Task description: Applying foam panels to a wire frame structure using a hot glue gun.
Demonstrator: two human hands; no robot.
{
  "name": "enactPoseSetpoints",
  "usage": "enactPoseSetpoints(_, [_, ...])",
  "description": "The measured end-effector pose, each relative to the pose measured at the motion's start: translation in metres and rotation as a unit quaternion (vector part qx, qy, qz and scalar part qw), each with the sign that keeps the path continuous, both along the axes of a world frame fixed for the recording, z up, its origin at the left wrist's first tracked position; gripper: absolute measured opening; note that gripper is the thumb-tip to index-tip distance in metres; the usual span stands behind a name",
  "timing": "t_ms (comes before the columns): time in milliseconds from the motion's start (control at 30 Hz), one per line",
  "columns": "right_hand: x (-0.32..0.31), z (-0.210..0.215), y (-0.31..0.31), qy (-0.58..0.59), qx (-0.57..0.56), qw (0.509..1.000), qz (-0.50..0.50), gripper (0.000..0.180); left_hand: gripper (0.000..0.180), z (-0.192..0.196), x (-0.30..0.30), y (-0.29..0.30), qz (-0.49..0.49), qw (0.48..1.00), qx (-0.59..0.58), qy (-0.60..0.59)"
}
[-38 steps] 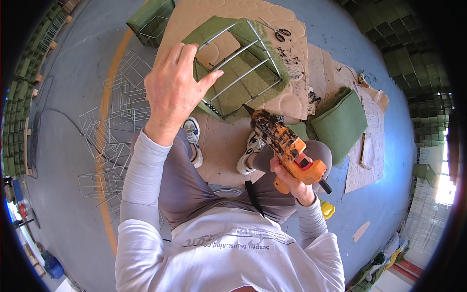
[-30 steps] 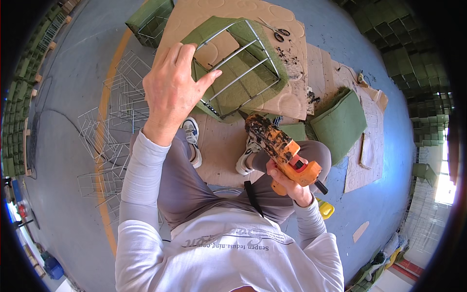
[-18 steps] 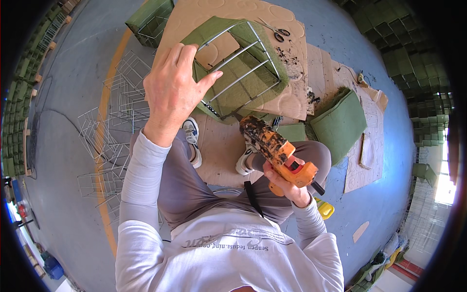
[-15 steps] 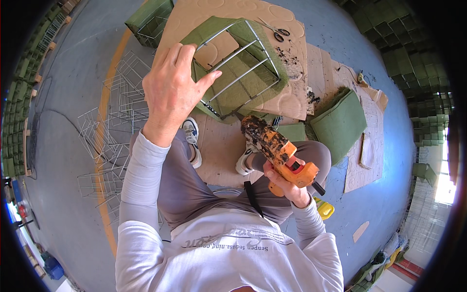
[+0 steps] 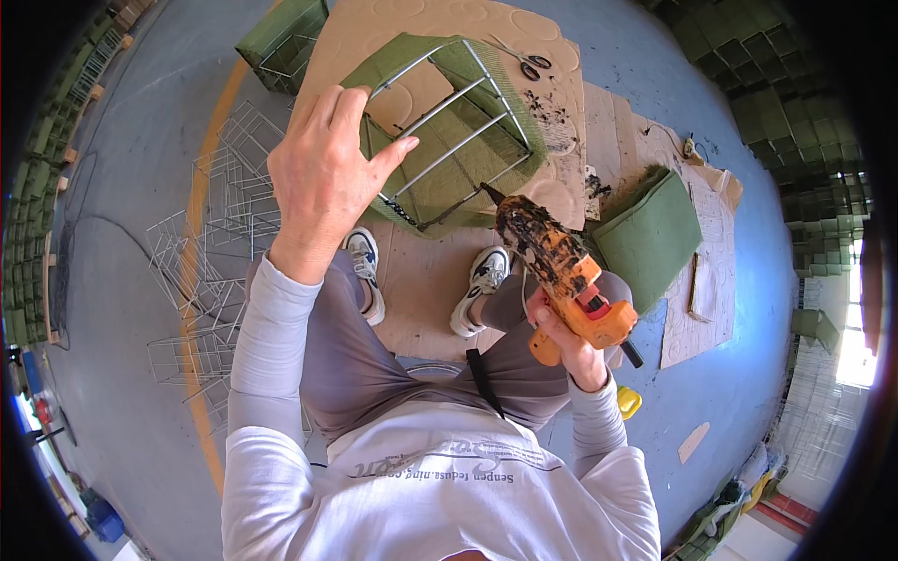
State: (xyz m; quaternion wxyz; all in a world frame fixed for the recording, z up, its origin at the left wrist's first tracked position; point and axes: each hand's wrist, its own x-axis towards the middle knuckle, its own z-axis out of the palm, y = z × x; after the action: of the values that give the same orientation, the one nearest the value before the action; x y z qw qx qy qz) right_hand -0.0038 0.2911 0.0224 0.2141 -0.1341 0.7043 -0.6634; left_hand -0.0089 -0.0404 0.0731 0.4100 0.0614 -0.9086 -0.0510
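Observation:
My left hand (image 5: 327,173) grips the left side of a metal wire frame (image 5: 447,106), its thumb stretched over the frame's opening. Green mesh fabric (image 5: 530,140) wraps around the frame, which is tilted over the cardboard. In my right hand (image 5: 571,344) is an orange glue gun (image 5: 552,257), its barrel crusted with dark residue and a black glue stick poking out at the back. The gun's dark nozzle is at the near edge of the frame, seemingly touching it. Dark glue shows along that near edge.
Scissors (image 5: 533,65) lie on the cardboard (image 5: 496,19) beyond the frame, beside dark scraps. Folded green fabric (image 5: 650,229) is stacked at right. Several bare wire frames (image 5: 210,252) lie on the floor at left, near a finished-looking green box (image 5: 281,47). Green stacks line the far right.
The glue gun has moved right and slightly nearer me, and its nozzle now shows at the frame's near edge. My left hand and the frame have shifted slightly left.

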Motion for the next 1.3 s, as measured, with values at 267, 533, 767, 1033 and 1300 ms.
enactPoseSetpoints(267, [0.005,-0.004,-0.001,0.011,0.013,1.000,0.015,0.020,0.053,0.001,0.001,-0.001,-0.005,1.000,-0.005,0.000])
enactPoseSetpoints(533, [0.006,0.001,-0.004,0.007,0.028,1.000,0.012,0.021,0.053,0.001,0.001,0.000,-0.001,1.000,0.000,-0.005])
enactPoseSetpoints(767, [0.002,-0.003,-0.002,0.004,0.029,1.000,0.004,0.022,0.054,0.000,0.000,0.000,0.001,1.000,-0.010,-0.002])
enactPoseSetpoints(1033, [0.008,0.012,-0.007,0.054,0.090,0.993,0.056,0.024,0.053,0.000,0.000,0.001,-0.002,1.000,-0.006,-0.002])
enactPoseSetpoints(1300, [0.008,0.007,-0.002,-0.008,0.043,0.999,-0.010,0.023,0.054,-0.001,-0.002,0.002,-0.006,1.000,-0.005,-0.001])
